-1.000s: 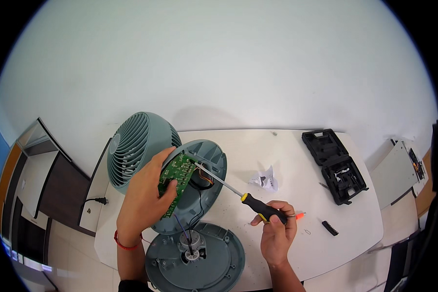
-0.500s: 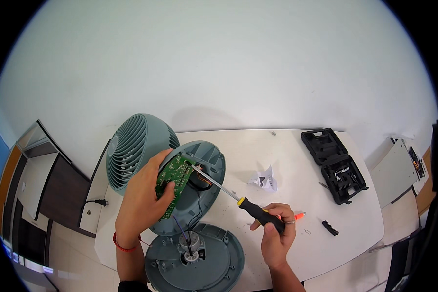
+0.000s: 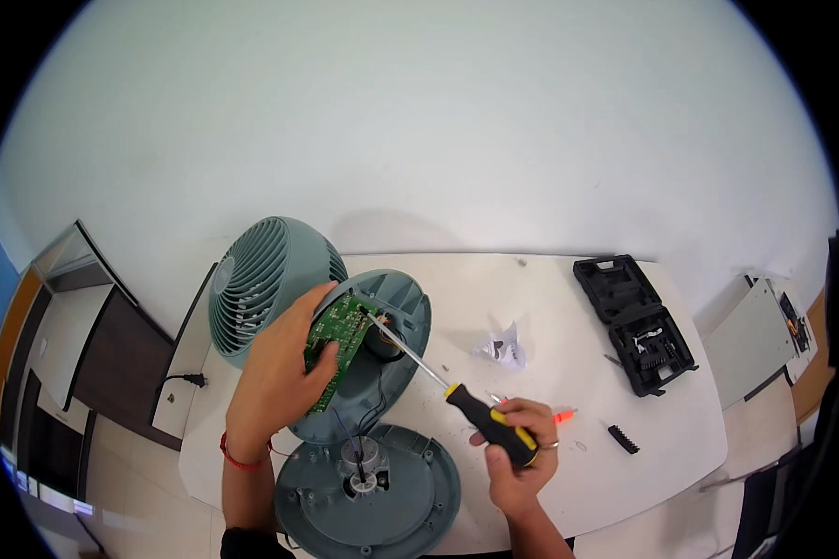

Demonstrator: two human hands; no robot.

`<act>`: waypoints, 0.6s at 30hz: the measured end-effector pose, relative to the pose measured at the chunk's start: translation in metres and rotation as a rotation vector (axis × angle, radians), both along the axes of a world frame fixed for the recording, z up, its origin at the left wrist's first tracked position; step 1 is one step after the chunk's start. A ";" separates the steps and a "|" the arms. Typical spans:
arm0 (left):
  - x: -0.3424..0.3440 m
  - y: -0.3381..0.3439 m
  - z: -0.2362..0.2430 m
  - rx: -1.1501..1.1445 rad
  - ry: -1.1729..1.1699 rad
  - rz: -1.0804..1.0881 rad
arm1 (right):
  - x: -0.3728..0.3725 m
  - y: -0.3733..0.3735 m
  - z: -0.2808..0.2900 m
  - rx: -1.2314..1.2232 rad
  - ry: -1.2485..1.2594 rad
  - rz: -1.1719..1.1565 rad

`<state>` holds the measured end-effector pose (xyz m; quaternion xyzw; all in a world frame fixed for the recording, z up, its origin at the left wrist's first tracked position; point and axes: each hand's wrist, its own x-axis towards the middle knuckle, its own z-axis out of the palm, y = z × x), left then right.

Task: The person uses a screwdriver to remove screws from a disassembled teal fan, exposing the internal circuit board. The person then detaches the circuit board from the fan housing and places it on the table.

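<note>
My left hand (image 3: 284, 368) grips the edge of a green circuit board (image 3: 350, 337), with the thumb across its face. In my right hand (image 3: 524, 466) is a screwdriver (image 3: 489, 421) with a black-and-yellow handle. Its metal shaft slants up and left, and the tip meets the board's upper right corner. Behind the board tilts a grey-green oval housing (image 3: 408, 303) of a fan, with wires running inside. Below it lies the round fan base (image 3: 405, 508), joined by dark wires at its hub. The slatted fan head (image 3: 289, 270) stands beyond my left hand.
An open black tool case (image 3: 629, 293) lies at the right of the white table (image 3: 662, 466). Nearer are a black bit strip (image 3: 623, 440), a paper clip (image 3: 581, 445) and an orange tool (image 3: 565, 415) partly behind my right hand. Crumpled paper (image 3: 503, 347) sits mid-table. A power plug (image 3: 194, 380) is at left.
The screwdriver handle has turned, showing more yellow, and my right hand's fingers have shifted around it. The tip stays at the board's corner. My left hand keeps its hold. The whole view shifts slightly.
</note>
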<state>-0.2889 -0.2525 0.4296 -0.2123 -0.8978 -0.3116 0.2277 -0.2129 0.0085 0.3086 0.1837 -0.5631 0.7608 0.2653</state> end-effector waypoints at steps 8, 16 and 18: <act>-0.008 -0.001 -0.005 -0.009 0.021 -0.051 | -0.010 -0.001 0.009 0.093 0.091 -0.189; -0.006 -0.003 -0.008 0.022 0.039 -0.075 | -0.015 0.026 0.042 0.306 -0.099 -0.344; -0.006 -0.005 -0.008 0.026 0.046 -0.084 | -0.016 0.031 0.048 0.393 -0.032 -0.334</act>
